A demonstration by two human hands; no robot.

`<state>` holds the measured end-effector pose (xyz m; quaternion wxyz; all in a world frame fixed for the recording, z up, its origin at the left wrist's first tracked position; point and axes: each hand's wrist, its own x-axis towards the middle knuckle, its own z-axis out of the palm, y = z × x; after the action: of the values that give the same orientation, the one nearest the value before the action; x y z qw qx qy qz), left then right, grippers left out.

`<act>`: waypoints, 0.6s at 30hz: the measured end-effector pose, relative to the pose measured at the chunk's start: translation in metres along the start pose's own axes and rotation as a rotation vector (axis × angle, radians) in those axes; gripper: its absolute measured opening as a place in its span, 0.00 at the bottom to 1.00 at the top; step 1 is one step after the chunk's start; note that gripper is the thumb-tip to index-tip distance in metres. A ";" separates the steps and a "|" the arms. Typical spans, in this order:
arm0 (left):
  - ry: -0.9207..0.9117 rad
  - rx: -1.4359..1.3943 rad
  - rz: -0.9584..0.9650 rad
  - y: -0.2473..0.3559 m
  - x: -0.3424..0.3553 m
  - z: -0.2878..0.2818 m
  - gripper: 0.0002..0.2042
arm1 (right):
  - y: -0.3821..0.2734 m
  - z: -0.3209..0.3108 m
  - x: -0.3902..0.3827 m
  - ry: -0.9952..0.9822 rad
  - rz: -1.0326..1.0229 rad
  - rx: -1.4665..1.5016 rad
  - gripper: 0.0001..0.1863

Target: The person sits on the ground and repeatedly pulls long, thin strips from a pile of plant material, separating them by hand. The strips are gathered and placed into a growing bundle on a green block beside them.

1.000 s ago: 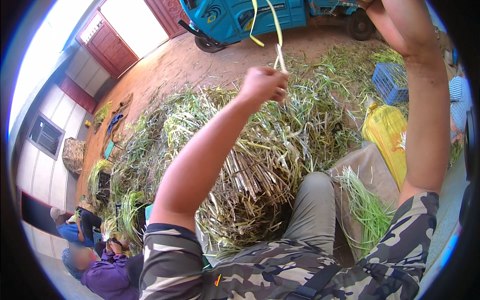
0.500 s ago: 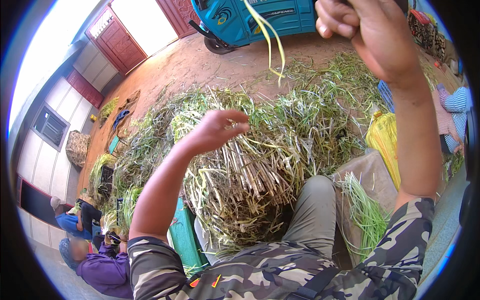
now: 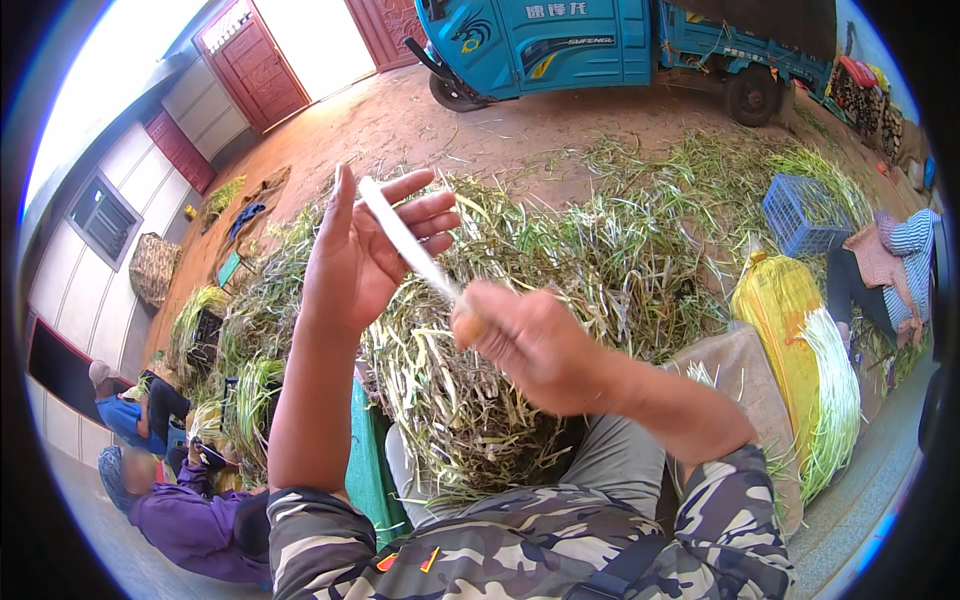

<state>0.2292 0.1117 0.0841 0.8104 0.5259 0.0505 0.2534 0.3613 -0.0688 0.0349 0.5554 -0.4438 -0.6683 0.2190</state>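
Note:
My left hand (image 3: 370,250) is raised left of centre, palm up, fingers apart and slightly curled. A long white stalk (image 3: 405,230), slightly blurred, slants across its fingers; whether they touch is unclear. My right hand (image 3: 530,350) is closed on the stalk's lower end, below and right of the left palm. Beneath both hands is a large heap of dry and green leafy stalks (image 3: 460,410), close in front of my knees. A bundle of long pale-green stems (image 3: 830,400) lies against a yellow sack (image 3: 770,310) at my right, beside a tan cloth (image 3: 730,360).
Two seated people (image 3: 185,530) (image 3: 135,410) handle stalks at lower left; another person (image 3: 895,270) sits at right. A blue crate (image 3: 800,215) stands among scattered leaves. A blue three-wheeled truck (image 3: 540,50) is parked ahead. A green sack (image 3: 365,470) lies by my left leg.
My right hand has come down from upper right to the centre, holding the white stalk. My left hand has turned palm up. The dangling yellow-green leaves are out of sight.

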 end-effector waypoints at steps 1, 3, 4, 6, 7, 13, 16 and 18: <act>0.066 -0.007 -0.021 0.000 -0.005 -0.002 0.38 | 0.003 0.014 -0.005 -0.018 -0.021 -0.036 0.16; 0.097 -0.099 -0.032 0.000 -0.018 -0.006 0.31 | 0.010 0.033 -0.012 -0.082 -0.016 -0.087 0.15; 0.142 -0.098 -0.003 0.000 -0.027 -0.007 0.28 | 0.014 0.036 -0.014 -0.112 -0.055 -0.082 0.15; 0.024 -0.160 0.025 0.006 -0.039 -0.009 0.26 | 0.022 0.039 -0.019 -0.231 -0.042 -0.121 0.14; 0.162 -0.082 0.085 0.011 -0.048 -0.010 0.25 | 0.028 0.033 -0.021 -0.329 -0.003 -0.099 0.15; 0.187 0.079 0.404 0.067 -0.081 -0.020 0.22 | 0.101 -0.009 0.002 -0.080 0.339 -0.418 0.34; 0.223 0.117 0.425 0.066 -0.082 -0.031 0.21 | 0.135 -0.014 0.017 -0.031 0.576 -0.427 0.42; 0.330 0.166 0.338 0.049 -0.080 -0.041 0.19 | 0.149 -0.005 0.028 -0.049 0.670 -0.349 0.46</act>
<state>0.1280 0.1234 0.0940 0.6912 0.5431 0.1142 0.4629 0.4189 0.0296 -0.0654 0.3530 -0.7203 -0.5263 0.2821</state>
